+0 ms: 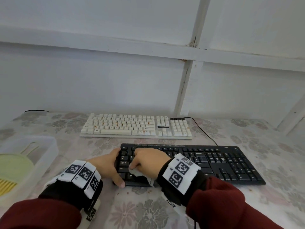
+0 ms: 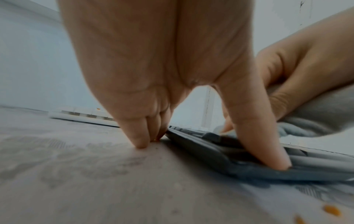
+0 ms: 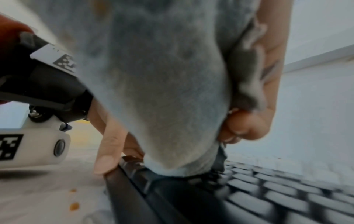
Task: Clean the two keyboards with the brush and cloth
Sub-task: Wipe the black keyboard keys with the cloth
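The black keyboard (image 1: 214,162) lies nearest me on the flowered table, with the white keyboard (image 1: 135,126) just behind it. My left hand (image 1: 107,166) spans the black keyboard's left end: its fingertips (image 2: 139,142) rest on the table at the far corner and its thumb (image 2: 275,160) presses on the front corner. My right hand (image 1: 148,161) grips a bunched pale grey cloth (image 1: 137,172) and presses it onto the leftmost keys. In the right wrist view the cloth (image 3: 162,91) fills most of the picture above the black keyboard (image 3: 268,197).
A clear plastic bin (image 1: 49,146) at the left holds a pale green dustpan (image 1: 16,164) and yellow brush bristles (image 1: 6,187). A black cable (image 1: 204,131) runs behind the black keyboard. Orange crumbs (image 3: 73,206) dot the table. A white wall stands close behind.
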The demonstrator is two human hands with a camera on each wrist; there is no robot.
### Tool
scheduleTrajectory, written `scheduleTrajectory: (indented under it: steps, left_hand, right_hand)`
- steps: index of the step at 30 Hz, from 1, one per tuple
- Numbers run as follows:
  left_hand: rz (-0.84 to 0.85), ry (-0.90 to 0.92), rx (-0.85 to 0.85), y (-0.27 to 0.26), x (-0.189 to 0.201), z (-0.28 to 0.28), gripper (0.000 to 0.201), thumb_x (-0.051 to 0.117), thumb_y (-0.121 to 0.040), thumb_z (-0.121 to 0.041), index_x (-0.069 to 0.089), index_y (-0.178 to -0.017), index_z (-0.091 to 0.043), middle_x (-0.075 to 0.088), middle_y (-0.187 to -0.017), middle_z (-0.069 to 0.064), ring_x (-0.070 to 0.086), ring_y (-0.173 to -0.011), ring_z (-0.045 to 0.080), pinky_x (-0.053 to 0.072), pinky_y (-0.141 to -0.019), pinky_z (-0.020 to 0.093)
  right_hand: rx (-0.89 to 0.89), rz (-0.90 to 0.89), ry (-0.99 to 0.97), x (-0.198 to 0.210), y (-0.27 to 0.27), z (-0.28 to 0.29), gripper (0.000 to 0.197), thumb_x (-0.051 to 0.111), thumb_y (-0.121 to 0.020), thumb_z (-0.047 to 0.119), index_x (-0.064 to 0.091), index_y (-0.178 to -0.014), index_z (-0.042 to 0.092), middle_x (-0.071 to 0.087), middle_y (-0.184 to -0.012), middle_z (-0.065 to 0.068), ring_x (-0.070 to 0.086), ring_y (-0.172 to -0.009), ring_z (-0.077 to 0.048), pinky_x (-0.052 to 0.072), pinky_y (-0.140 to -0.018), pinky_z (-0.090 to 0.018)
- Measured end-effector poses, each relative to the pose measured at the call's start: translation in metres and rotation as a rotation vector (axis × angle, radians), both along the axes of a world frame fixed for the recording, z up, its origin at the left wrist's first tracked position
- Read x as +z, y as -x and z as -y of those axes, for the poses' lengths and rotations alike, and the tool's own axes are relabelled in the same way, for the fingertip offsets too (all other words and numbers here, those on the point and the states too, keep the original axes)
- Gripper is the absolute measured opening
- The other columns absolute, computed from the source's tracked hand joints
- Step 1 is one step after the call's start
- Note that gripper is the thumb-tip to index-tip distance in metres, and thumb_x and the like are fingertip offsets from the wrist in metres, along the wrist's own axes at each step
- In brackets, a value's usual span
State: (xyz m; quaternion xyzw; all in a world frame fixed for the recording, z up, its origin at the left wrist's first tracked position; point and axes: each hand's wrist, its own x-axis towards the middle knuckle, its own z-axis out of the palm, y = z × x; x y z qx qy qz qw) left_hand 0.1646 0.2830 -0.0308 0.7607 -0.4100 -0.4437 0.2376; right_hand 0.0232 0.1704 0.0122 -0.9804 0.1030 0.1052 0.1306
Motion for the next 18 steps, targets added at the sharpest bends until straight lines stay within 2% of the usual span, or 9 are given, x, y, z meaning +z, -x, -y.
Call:
scheduleTrajectory:
  steps: [2, 5, 7, 9, 13, 16, 18]
  left_hand:
    - [-0.004, 0.001, 0.002, -0.001, -0.002, -0.001, 0.163, 0.090, -0.008, -0.052, 0.009, -0.147, -0.025, 0.043, -0.138, -0.010, 0.041, -0.129, 0.013, 0.032, -0.113, 0.039]
    - [0.039, -0.029, -0.010, 0.002, 0.002, -0.002, 0.152, 0.092, -0.020, -0.038, 0.010, -0.147, -0.025, 0.040, -0.138, -0.013, 0.039, -0.130, 0.013, 0.029, -0.114, 0.038]
    - [0.040, -0.031, 0.007, 0.004, 0.003, -0.002, 0.141, 0.088, -0.030, -0.034, 0.009, -0.147, -0.026, 0.041, -0.137, -0.014, 0.041, -0.129, 0.014, 0.030, -0.113, 0.039]
    - [0.019, -0.017, 0.020, 0.005, 0.003, -0.002, 0.140, 0.088, -0.031, -0.031, 0.010, -0.147, -0.025, 0.042, -0.135, -0.015, 0.042, -0.128, 0.014, 0.031, -0.113, 0.039]
    - [0.005, -0.011, 0.019, 0.004, 0.003, -0.001, 0.140, 0.089, -0.031, -0.030, 0.010, -0.147, -0.024, 0.041, -0.133, -0.016, 0.040, -0.129, 0.013, 0.029, -0.114, 0.038]
    - [0.009, -0.022, 0.023, 0.005, 0.004, -0.002, 0.138, 0.088, -0.034, -0.028, 0.010, -0.147, -0.024, 0.041, -0.130, -0.017, 0.040, -0.128, 0.012, 0.028, -0.114, 0.036]
    - [0.027, -0.026, 0.025, 0.004, 0.003, -0.002, 0.140, 0.088, -0.032, -0.032, 0.010, -0.148, -0.025, 0.041, -0.131, -0.017, 0.040, -0.129, 0.013, 0.029, -0.114, 0.038]
  right_hand:
    - [-0.006, -0.006, 0.007, 0.000, 0.014, 0.011, 0.030, 0.048, -0.096, 0.024, 0.065, -0.119, 0.015, 0.045, -0.098, -0.001, 0.045, -0.087, -0.022, 0.030, -0.066, -0.026]
    - [0.022, 0.014, 0.050, 0.001, 0.040, 0.027, 0.030, 0.043, -0.098, 0.020, 0.069, -0.113, 0.022, 0.044, -0.095, 0.003, 0.045, -0.085, -0.018, 0.031, -0.059, -0.021]
    - [-0.006, 0.018, 0.039, 0.003, 0.057, 0.037, 0.029, 0.044, -0.097, 0.022, 0.071, -0.107, 0.022, 0.046, -0.093, 0.002, 0.048, -0.086, -0.017, 0.038, -0.067, -0.026]
    - [-0.044, 0.009, 0.038, 0.006, 0.071, 0.045, 0.028, 0.045, -0.097, 0.026, 0.072, -0.106, 0.024, 0.046, -0.093, 0.003, 0.050, -0.088, -0.017, 0.041, -0.075, -0.029]
    - [-0.118, -0.066, 0.028, 0.012, 0.084, 0.059, 0.027, 0.049, -0.095, 0.026, 0.070, -0.112, 0.028, 0.046, -0.090, 0.010, 0.054, -0.097, -0.019, 0.043, -0.083, -0.028]
    - [-0.164, -0.100, -0.035, 0.023, 0.076, 0.061, 0.026, 0.053, -0.093, 0.020, 0.070, -0.111, 0.028, 0.043, -0.074, 0.023, 0.053, -0.090, -0.010, 0.045, -0.086, -0.025]
    - [-0.168, -0.054, -0.127, 0.030, 0.061, 0.052, 0.024, 0.054, -0.093, 0.021, 0.070, -0.110, 0.028, 0.043, -0.073, 0.025, 0.057, -0.085, -0.007, 0.047, -0.089, -0.025]
